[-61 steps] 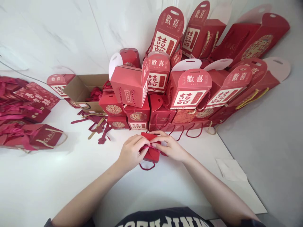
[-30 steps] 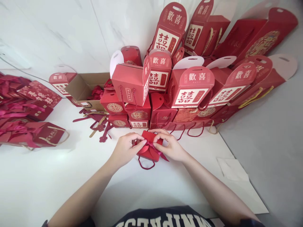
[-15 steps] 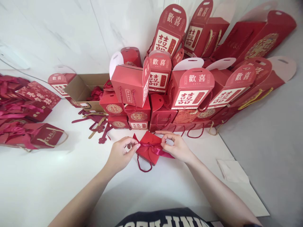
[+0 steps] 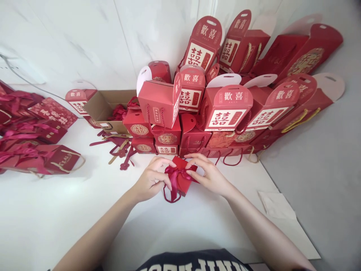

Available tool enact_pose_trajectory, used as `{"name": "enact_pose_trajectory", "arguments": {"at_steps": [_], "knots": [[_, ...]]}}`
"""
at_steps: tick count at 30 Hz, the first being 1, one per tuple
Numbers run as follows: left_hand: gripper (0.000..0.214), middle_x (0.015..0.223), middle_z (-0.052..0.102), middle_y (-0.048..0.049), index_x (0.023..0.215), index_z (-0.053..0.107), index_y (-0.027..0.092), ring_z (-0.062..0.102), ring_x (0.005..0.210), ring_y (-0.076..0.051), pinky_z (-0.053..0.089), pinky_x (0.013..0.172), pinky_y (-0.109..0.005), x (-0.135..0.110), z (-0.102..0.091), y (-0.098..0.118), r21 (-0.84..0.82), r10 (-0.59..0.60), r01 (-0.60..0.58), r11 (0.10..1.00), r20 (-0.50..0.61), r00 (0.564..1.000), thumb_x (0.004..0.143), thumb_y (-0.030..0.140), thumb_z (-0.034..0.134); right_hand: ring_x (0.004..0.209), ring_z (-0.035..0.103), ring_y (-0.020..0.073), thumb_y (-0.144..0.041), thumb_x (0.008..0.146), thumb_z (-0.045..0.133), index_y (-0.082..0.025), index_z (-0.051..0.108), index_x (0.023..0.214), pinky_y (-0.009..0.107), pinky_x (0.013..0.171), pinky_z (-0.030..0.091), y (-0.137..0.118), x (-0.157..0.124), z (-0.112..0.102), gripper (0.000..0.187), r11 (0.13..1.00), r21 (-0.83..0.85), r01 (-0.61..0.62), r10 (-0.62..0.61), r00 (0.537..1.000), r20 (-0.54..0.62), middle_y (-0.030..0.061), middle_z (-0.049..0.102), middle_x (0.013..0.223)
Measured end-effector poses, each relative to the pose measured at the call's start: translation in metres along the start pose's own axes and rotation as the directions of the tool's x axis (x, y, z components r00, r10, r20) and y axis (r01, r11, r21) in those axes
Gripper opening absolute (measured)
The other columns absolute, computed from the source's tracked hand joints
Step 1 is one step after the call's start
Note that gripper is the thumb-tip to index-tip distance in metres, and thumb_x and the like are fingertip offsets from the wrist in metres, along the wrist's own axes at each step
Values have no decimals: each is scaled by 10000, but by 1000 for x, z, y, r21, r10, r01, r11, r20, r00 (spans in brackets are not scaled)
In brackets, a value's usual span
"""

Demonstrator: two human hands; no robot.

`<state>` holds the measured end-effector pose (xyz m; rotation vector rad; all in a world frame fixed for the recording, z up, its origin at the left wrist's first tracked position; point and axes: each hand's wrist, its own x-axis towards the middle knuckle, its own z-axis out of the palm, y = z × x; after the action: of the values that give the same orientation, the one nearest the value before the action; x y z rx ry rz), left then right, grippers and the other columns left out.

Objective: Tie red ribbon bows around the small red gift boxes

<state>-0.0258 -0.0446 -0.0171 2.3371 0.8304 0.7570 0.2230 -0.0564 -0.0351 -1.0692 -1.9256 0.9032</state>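
Observation:
A small red gift box (image 4: 182, 180) lies on the white table (image 4: 56, 210) in front of me, with a dark red ribbon (image 4: 175, 176) tied in a bow on top and a cord handle looping out below. My left hand (image 4: 150, 180) pinches the ribbon's left loop, fingers closed. My right hand (image 4: 207, 175) pinches the bow's right side against the box, fingers curled.
A tall stack of red gift boxes (image 4: 225, 105) with white labels rises behind the small box against the marble wall. An open cardboard carton (image 4: 105, 109) sits at the back left. Red bags with ribbons (image 4: 34, 150) lie at the far left. White paper (image 4: 275, 205) lies at the right.
The hands pulled the ribbon ends out sideways half a second ago. Now they have come back together, and the ribbon sits as a bow with a tail hanging down.

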Motion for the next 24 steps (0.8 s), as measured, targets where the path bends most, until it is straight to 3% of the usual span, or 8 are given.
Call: {"name": "enact_pose_trajectory", "arguments": {"at_steps": [4, 9, 12, 18, 24], "knots": [[209, 1113, 569, -49, 879, 643, 206, 522, 1083, -193, 416, 967, -365, 2, -7, 0, 46, -53, 58, 997, -97, 994, 825, 37, 531, 1220, 515, 215, -196, 867, 613, -238, 615, 900, 407, 1042, 382, 0, 4, -1, 53, 999, -49, -6, 8, 999, 31, 61, 559, 1287], [143, 1124, 570, -59, 1005, 605, 213, 524, 1099, -202, 415, 991, -374, 5, -14, -6, 80, -94, 98, 992, -58, 994, 862, 200, 604, 1154, 560, 212, -252, 863, 625, -220, 580, 865, 407, 1013, 410, 4, 8, 0, 55, 998, -14, -66, 67, 996, 66, 76, 592, 1229], [136, 1144, 566, -64, 992, 624, 220, 518, 1117, -216, 413, 1003, -385, 7, -15, -7, 94, -108, 108, 990, -4, 994, 858, 245, 618, 1162, 562, 224, -277, 864, 628, -215, 589, 825, 417, 1018, 410, 7, 10, 0, 83, 998, 1, -68, 68, 993, 94, 83, 598, 1236], [99, 1178, 570, -69, 921, 657, 225, 512, 1141, -235, 428, 994, -397, 17, -18, -7, 99, -117, 104, 990, 137, 984, 851, 285, 621, 1248, 520, 230, -338, 933, 542, -240, 685, 940, 425, 1078, 363, 5, 12, -5, 173, 995, 79, -61, 48, 986, 157, 70, 559, 1330], [114, 1198, 561, -69, 790, 610, 196, 509, 1181, -231, 419, 1021, -394, 23, -18, -5, 56, -129, 120, 991, 195, 972, 862, 282, 589, 1201, 548, 222, -408, 947, 512, -216, 661, 839, 405, 1065, 375, 6, 11, -2, 266, 984, 146, -105, 80, 983, 166, 80, 581, 1267]]}}
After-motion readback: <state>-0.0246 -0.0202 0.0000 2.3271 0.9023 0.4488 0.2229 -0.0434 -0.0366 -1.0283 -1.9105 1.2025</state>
